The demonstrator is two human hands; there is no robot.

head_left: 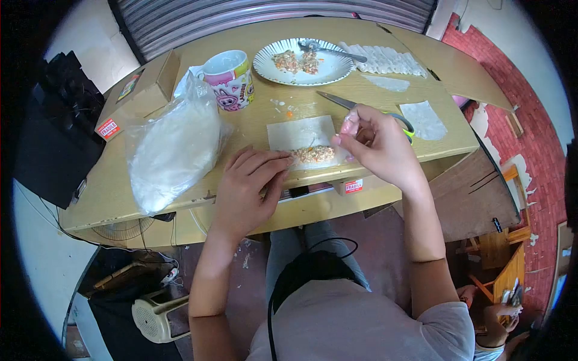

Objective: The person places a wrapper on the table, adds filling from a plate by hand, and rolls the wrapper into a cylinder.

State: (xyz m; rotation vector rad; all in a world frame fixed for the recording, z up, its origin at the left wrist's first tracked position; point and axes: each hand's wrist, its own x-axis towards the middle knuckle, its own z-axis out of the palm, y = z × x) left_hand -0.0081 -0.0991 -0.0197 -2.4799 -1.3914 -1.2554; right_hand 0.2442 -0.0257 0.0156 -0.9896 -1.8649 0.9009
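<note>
A thin white spring roll wrapper (300, 130) lies flat near the table's front edge, with a strip of chopped filling (314, 154) along its near side. My left hand (253, 183) has its fingers curled together, the tips pressing on the wrapper at the filling's left end. Just above the wrapper's right edge, my right hand (382, 144) holds its thumb and fingers in a pinch; what is between them is too small to make out. Scissors (337, 100) with green-yellow handles lie partly behind the right hand. Crumbs of filling (289, 113) dot the table beyond the wrapper.
A fluted plate (271, 67) holds more filling and a spoon (337, 52). Rolled wrappers (388, 60) lie at the back right, and loose wrapper pieces (423, 119) nearer. A mug (233, 90), plastic bag (177, 144) and cardboard box (141, 90) stand left. Another person's hand (504, 313) shows lower right.
</note>
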